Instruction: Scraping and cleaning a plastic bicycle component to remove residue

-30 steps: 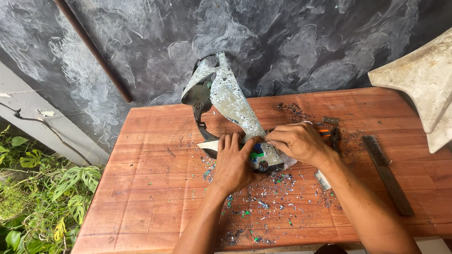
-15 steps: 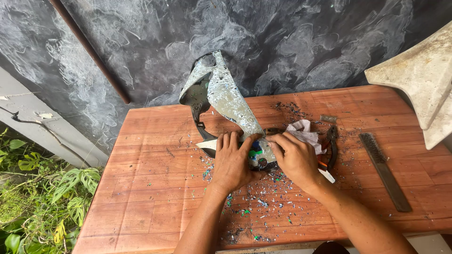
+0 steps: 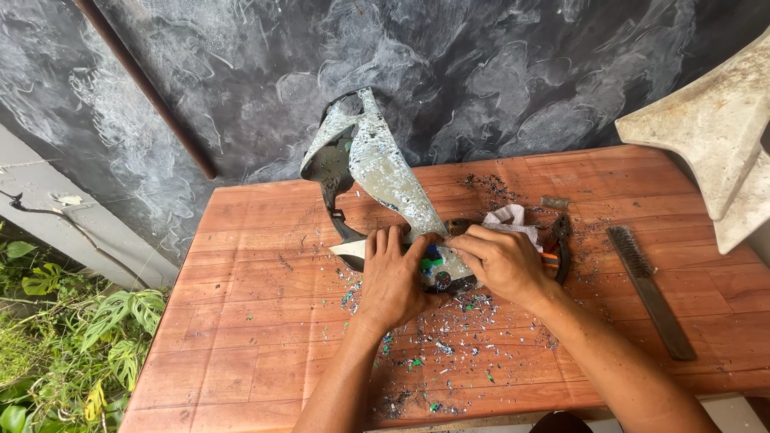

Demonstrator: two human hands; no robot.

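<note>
Two bare hands are pressing on a curved, grey-speckled plastic panel w/ flaking paint (image 3: 377, 164), lying at ctr of the reddish wooden table (image 3: 241, 321). Left hand (image 3: 393, 277) is lying flat, fingers extended, on the panel's lower end; right hand (image 3: 501, 261) is curling over it, grip unclear. Coloured paint flakes (image 3: 449, 345) are littering the boards. A wire brush (image 3: 646, 285) and orange-handled pliers (image 3: 557, 248) are sitting nearby, right.

Outdoor workshop: wooden workbench (image 3: 241, 321), wire brush (image 3: 648, 289), pliers (image 3: 557, 248), garden plants (image 3: 56, 353).
</note>
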